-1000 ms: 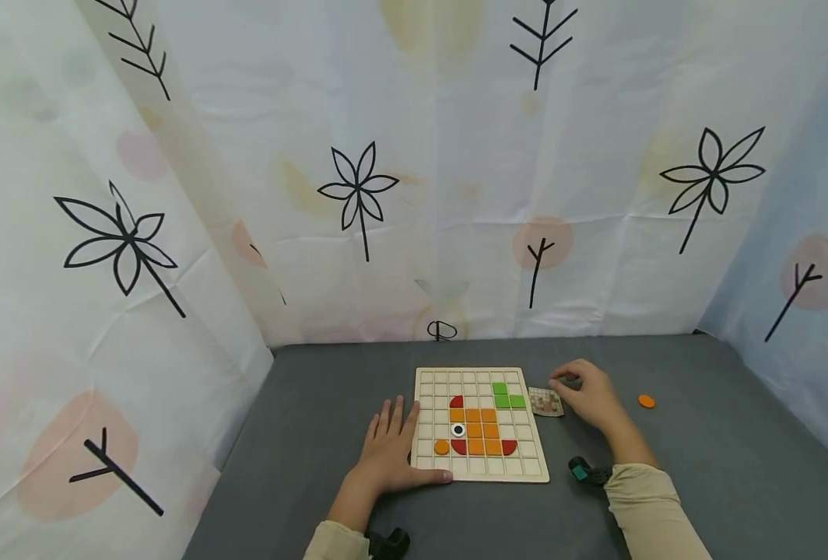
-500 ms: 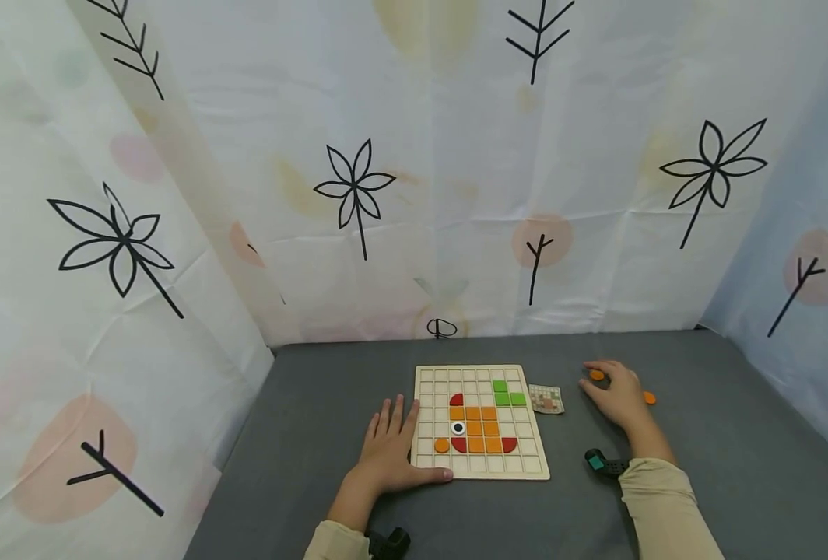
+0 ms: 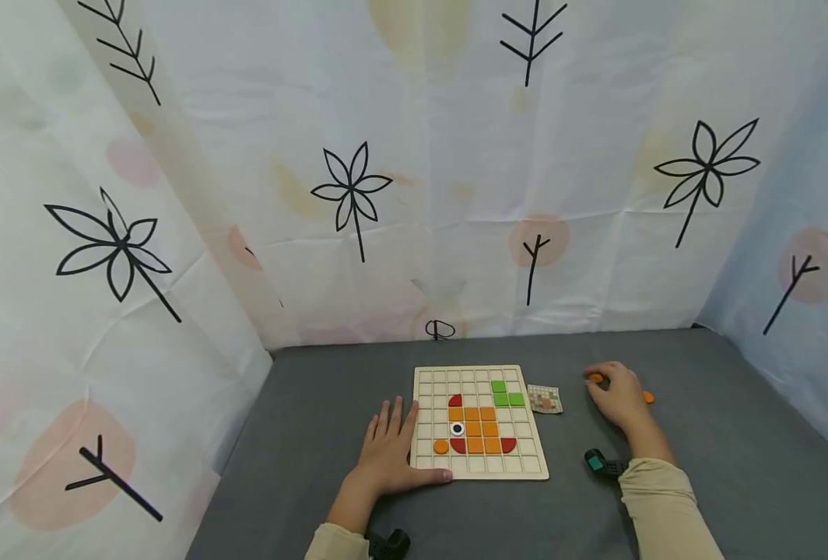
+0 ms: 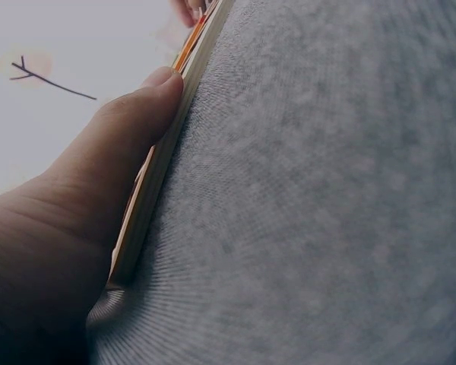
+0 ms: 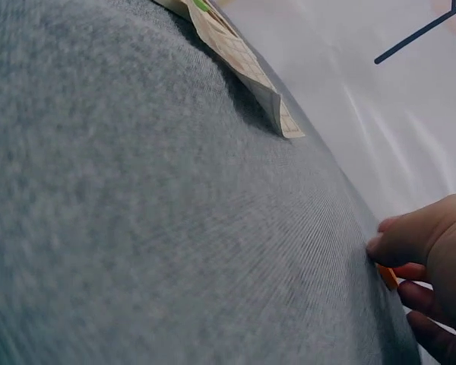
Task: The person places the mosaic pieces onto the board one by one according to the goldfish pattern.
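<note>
My left hand [image 3: 386, 451] lies spread at the left side of a wooden grid board [image 3: 428, 467], its thumb over the near edge; the left wrist view shows that thumb [image 4: 148, 103] on the rim. On the board, orange squares [image 3: 482, 429], red quarter-round pieces [image 3: 508, 446], a round eye piece [image 3: 457, 428], an orange disc [image 3: 441, 446] and green squares [image 3: 500, 398] sit in the grid. Right of the board, my right hand [image 3: 617, 397] pinches another orange disc [image 3: 596, 378] between thumb and fingers, low at the table; its orange edge [image 5: 387, 277] shows in the right wrist view.
A small printed pattern card [image 3: 545, 399] lies against the board's right side, with one corner curled up. Another orange disc [image 3: 648, 397] is partly hidden behind the right hand. Printed cloth [image 3: 421, 194] hangs around the grey table [image 3: 330, 404].
My right hand has moved right, away from the pattern card to an orange disc, and its thumb and fingers have closed on it. My left hand stays on the board.
</note>
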The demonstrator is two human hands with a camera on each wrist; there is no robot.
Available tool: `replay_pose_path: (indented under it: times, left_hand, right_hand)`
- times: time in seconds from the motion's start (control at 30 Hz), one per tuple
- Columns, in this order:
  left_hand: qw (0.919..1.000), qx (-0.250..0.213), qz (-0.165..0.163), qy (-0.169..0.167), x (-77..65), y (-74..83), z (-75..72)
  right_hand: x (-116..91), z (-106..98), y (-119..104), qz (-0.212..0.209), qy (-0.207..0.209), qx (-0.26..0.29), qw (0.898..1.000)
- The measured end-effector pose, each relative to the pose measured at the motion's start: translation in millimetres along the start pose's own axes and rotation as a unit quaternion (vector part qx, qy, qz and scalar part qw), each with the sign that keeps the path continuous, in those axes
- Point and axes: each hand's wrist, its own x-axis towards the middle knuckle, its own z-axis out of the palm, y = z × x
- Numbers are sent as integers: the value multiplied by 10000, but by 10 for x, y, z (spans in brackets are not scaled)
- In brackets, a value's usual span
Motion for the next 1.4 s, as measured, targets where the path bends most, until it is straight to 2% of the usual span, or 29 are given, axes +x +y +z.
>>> replay_pose_path:
  times: [0.2, 0.43, 0.63, 0.83, 1.0, 1.23, 1.4]
  left_hand:
    - [10000, 14, 23, 20, -9, 1, -18]
    - [10000, -67, 4, -14, -26, 15, -15]
    - [10000, -58, 20, -25, -32, 17, -6]
    - [10000, -37, -5, -25, -25, 10, -8]
    - [10000, -19, 15, -23, -22, 5, -9]
    - [10000, 34, 5, -54, -24, -1, 5]
    - [9999, 87, 81, -59, -25, 2, -15]
  right_hand:
    - [-25, -10, 13, -13, 180, -141, 9997]
    - [-34, -39, -10, -14, 205, -213, 9996]
    - [-35, -35, -178, -41, 315, -277, 9991]
    - [-3, 60, -562, -382, 142, 120, 9991]
    - [-31, 293, -967, -1062, -110, 613, 9924]
    - [-207, 681, -1621, -1843, -1049, 1039, 9717]
    - [-338, 903, -1942, -2275, -1644, 1055, 9540]
